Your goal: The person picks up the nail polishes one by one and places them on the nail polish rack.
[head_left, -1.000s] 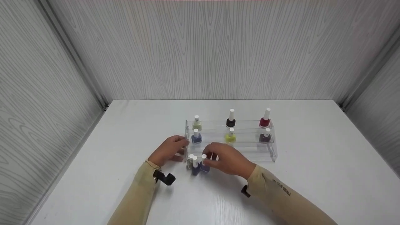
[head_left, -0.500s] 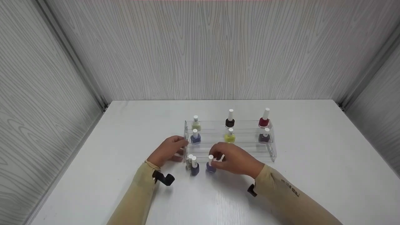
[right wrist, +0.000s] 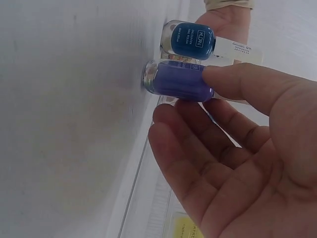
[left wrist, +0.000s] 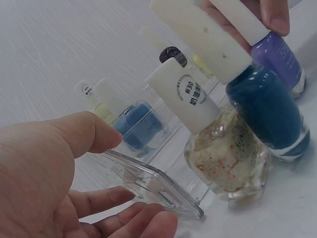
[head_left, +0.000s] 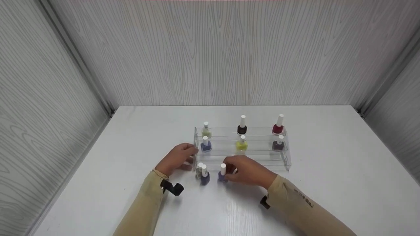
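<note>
- Right hand (right wrist: 247,178) mostly hides the cap of purple bottle (right wrist: 178,82), right wrist view.
- Teal bottle (head_left: 205,178) partly hides glitter bottle (head_left: 198,173), head view.
- Sleeve print (head_left: 304,198) is too small to read.

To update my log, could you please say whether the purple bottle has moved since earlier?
Yes, the purple bottle moved right relative to the clear rack.

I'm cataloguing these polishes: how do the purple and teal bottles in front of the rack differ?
The purple bottle is a lighter violet; the teal bottle is dark blue-green. The right hand pinches the purple bottle, while no hand holds the teal bottle. Both are white-capped.
</note>
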A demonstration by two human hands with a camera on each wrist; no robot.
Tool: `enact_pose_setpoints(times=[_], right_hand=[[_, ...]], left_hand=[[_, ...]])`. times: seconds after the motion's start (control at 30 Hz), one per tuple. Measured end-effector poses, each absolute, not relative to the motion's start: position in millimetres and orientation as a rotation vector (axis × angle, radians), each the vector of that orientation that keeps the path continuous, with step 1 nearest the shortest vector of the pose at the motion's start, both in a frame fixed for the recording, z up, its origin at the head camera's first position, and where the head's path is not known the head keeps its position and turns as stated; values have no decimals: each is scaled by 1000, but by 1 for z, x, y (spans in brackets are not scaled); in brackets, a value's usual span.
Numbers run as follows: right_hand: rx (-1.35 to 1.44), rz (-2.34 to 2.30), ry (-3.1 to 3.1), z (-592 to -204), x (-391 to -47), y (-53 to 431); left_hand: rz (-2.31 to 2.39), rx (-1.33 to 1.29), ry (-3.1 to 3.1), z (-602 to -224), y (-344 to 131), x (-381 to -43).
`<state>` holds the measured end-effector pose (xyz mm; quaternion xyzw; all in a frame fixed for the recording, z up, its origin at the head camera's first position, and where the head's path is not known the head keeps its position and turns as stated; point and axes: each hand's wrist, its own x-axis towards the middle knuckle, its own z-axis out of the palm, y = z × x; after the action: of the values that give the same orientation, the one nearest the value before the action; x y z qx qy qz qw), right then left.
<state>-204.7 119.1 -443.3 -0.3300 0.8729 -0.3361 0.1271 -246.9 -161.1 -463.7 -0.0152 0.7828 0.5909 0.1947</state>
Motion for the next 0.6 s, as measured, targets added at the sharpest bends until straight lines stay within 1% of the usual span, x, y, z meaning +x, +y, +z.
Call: enact_pose_setpoints(times=[0.3, 0.6], right_hand=[[-977, -929, 2563, -440, -205, 124], [-971, -1099, 2481, -440, -201, 120]], left_hand=[[1654, -42, 2204, -462, -160, -248], [1642, -45, 2206, -464, -161, -248]])
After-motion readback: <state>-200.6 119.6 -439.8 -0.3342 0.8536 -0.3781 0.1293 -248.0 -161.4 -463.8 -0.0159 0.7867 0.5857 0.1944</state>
